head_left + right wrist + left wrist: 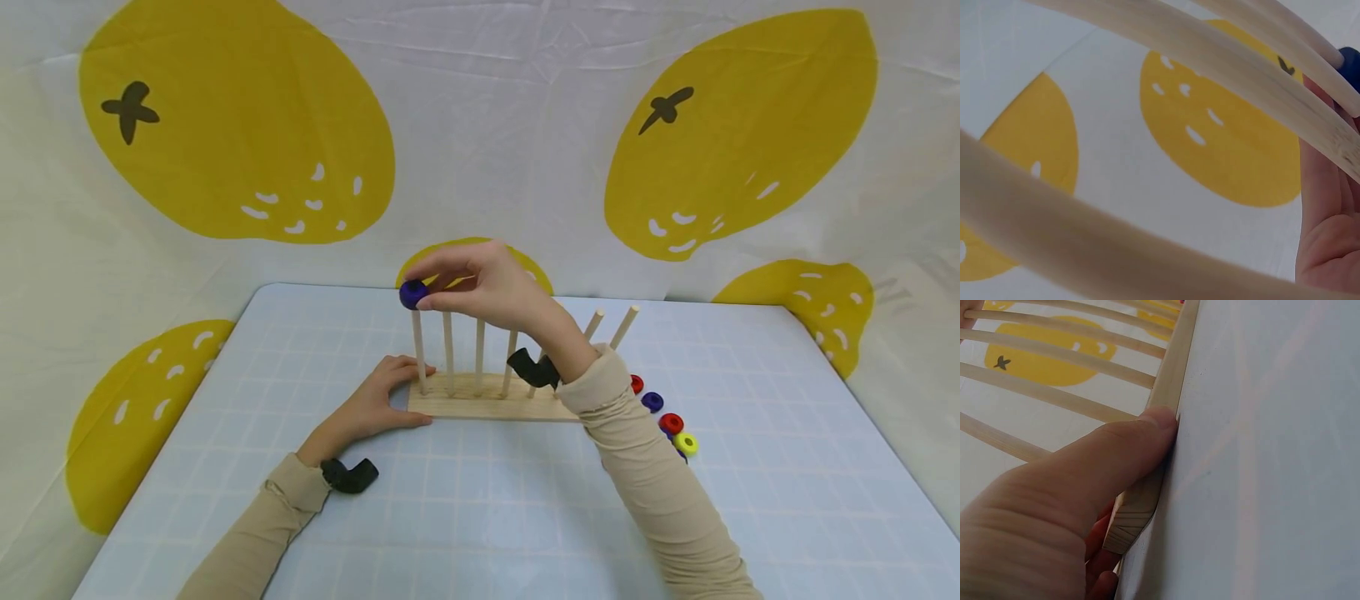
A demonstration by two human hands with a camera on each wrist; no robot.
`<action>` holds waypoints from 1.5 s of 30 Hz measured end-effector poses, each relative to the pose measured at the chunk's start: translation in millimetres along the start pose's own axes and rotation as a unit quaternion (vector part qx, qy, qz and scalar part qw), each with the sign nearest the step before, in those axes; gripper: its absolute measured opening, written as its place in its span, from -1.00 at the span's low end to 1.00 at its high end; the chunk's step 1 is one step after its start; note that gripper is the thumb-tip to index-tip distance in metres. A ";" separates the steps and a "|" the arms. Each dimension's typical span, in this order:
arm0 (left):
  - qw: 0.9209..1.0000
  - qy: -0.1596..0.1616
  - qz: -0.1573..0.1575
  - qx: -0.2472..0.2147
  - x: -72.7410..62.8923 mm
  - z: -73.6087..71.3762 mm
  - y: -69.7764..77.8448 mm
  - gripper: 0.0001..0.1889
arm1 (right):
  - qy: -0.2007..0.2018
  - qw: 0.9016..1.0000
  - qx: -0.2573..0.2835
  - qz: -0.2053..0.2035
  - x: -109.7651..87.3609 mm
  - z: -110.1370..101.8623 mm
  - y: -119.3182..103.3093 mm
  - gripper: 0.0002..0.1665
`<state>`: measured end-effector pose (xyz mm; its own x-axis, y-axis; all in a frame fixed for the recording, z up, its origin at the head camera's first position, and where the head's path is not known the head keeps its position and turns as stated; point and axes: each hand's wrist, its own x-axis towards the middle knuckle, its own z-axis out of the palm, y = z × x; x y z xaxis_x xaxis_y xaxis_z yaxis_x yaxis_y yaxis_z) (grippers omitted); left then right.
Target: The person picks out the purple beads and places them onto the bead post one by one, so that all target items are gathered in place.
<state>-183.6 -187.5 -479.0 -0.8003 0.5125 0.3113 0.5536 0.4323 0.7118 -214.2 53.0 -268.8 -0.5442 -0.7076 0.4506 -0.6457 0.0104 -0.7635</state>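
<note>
My right hand (491,287) pinches a dark blue ring bead (413,295) between thumb and fingertips, right at the top of the leftmost peg (418,354). In the right wrist view, the blue bead (1350,67) shows at the right edge against a peg's tip. My left hand (372,400) grips the left end of the wooden peg stand (465,407). In the left wrist view, its thumb (1141,437) presses the base's long edge while the fingers reach round the other side. Several upright pegs rise from the stand; my right forearm hides part of its right end.
Right of the stand lie several loose beads: a red one (671,423), a blue one (652,402) and a yellow one (686,443), some partly hidden by the right sleeve (660,483). A lemon-print cloth (495,150) hangs behind the light blue table (480,517).
</note>
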 end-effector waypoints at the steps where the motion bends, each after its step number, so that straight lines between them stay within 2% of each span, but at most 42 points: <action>1: 1.000 0.000 -0.002 0.000 0.1 0.0 -0.1 -0.31 | -0.004 1.000 -0.001 0.000 -0.3 0.2 0.2 -0.67; 6: 1.000 -0.002 -0.009 0.000 -0.1 0.3 -0.9 -0.31 | -0.017 1.000 -0.015 0.001 -1.1 1.4 0.5 -0.67; 19: 1.000 0.000 0.003 0.004 1.8 -1.0 0.6 -0.31 | -0.010 0.998 -0.063 -0.004 -0.5 -0.2 1.2 -0.67; 29: 1.000 -0.001 0.002 -0.005 1.4 -0.6 1.8 -0.32 | 0.005 0.999 -0.051 -0.007 -1.3 -1.8 0.2 -0.71; 37: 1.000 0.006 0.018 0.004 1.5 0.7 -0.5 -0.31 | 0.055 0.998 -0.038 0.000 -7.3 -9.2 -8.3 -0.79; 45: 1.000 0.002 0.007 0.010 0.5 1.2 -0.1 -0.29 | 0.069 0.995 -0.071 -0.034 -24.0 -21.1 -25.9 -0.78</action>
<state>-183.7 -186.4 -479.7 -0.7931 0.5157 0.3240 0.5695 0.4395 0.6946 -195.7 84.6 -250.1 -0.5591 -0.6066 0.5652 -0.7468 0.0722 -0.6612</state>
